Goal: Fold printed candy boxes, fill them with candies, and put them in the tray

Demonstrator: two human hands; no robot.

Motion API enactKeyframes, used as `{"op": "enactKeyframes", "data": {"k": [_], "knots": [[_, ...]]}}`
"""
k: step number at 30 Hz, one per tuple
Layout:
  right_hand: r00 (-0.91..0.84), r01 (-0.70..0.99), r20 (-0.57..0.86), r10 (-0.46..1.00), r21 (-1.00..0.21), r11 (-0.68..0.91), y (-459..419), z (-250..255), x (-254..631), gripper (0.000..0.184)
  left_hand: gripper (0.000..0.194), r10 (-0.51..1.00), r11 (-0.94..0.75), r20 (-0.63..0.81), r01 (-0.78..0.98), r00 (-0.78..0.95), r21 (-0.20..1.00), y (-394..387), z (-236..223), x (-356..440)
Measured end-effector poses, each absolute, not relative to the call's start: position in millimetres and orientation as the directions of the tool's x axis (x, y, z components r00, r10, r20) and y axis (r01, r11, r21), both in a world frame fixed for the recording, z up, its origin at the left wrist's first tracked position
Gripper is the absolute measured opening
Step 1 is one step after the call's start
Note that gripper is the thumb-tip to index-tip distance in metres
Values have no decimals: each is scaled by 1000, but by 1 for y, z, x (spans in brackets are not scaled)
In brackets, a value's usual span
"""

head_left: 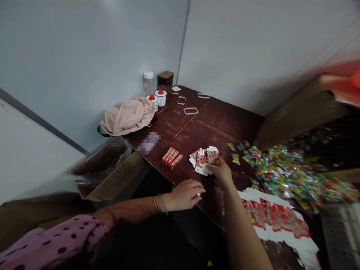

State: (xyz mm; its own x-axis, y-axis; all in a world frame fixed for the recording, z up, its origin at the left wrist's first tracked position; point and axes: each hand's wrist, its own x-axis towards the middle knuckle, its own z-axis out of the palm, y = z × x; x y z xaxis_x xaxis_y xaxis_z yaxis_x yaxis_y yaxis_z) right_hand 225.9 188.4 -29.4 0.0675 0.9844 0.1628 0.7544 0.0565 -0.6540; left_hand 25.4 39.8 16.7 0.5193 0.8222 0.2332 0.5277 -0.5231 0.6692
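Note:
My right hand [222, 170] reaches onto a loose pile of flat, unfolded candy cartons [201, 159], red and white with printed fronts. Its thumb and fingers close on a carton at the pile's right side. My left hand [184, 195] hovers by the table's front edge, loosely bent, with fingers and thumb a little apart and a small shiny spot at the fingers. Nothing clearly shows in it. Left of the pile stands a small group of filled-out red candy boxes [172, 157], side by side.
Wrapped candies [281, 172] spill from a large carton [298, 108] at right. More flat cartons [277, 215] lie fanned nearer me. A pink cloth bag [128, 116], lidded white mugs [161, 98] and a jug [149, 84] line the back left. An open cardboard box [112, 180] stands below.

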Motion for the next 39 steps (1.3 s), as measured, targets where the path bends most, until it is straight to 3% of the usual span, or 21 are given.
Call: {"op": "enactKeyframes", "data": {"k": [2,6,9,13,17,21,23,25,28,32,34,39], "knots": [[116,779,149,982,-627,3,180,-24,229,53,30,849,-478,239,494,471,727,47,15,29],[163,814,192,968,-581,-22,142,-5,235,64,30,933,-278,161,358,323,891,62,19,22],[100,814,261,960,-576,72,97,8,219,65,45,967,-41,16,93,254,995,72,21,24],[-85,733,312,946,-624,271,40,11,178,60,49,915,262,-125,-332,383,906,81,23,31],[-186,668,258,948,-674,315,12,13,164,57,42,862,416,-248,-339,442,844,80,21,29],[-163,722,229,960,-635,274,18,32,174,48,22,903,340,-296,-98,311,935,73,17,30],[-95,706,260,961,-663,249,29,40,175,55,22,947,167,-178,65,267,984,69,16,34],[-84,615,227,970,-754,230,40,42,175,61,34,953,12,-55,142,297,990,66,19,37],[-83,433,83,993,-895,111,52,41,177,56,47,906,6,-39,78,422,997,68,26,35],[-6,171,-141,990,-976,-137,56,48,191,48,38,750,205,-189,49,634,978,81,38,29],[18,125,-152,988,-980,-153,56,53,195,46,42,743,190,-184,60,644,980,88,42,32],[45,125,-49,998,-991,-55,58,62,192,58,50,858,-101,25,120,513,988,96,46,49]]}}
